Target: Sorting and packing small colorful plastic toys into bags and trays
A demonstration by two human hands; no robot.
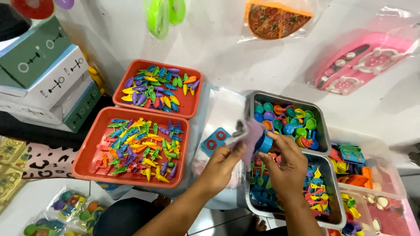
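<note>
Left hand [222,162] pinches a clear plastic bag [245,131] by its lower edge, thumb on top; the bag sits between both hands, just above the near metal tray [334,214] and overlapping the left rim of the far metal tray [284,99]. Right hand [286,164] is closed narrow, thumb and forefinger gripping a small blue toy piece [265,144] at the bag's mouth. Handling, est.: bag is thin film, v. light, limp and slippery; it likely collapses unless the opening edge is held taut, so best grip pt is the rim, pinched, not the body. Blue piece looks like rigid moulded plastic, light, not fragile; fingertip pinch at its edge should suffice. Counts: 2 metal trays, far one w/ small round dishes and spoons in mixed colours, near one w/ mixed blue, yellow and red pieces; 2 orange trays, far orange tray [188,109] w/ small leaf-shaped bits, near orange tray [87,168] w/ small carrot-shaped bits; pieces too many to count. 1 blue block w/ 2 red rings [215,140] lies between the orange and metal trays. Approx. 3 boxes [43,74] are stacked at left. 1 clear tub [385,166] of toy parts stands at right.
</note>
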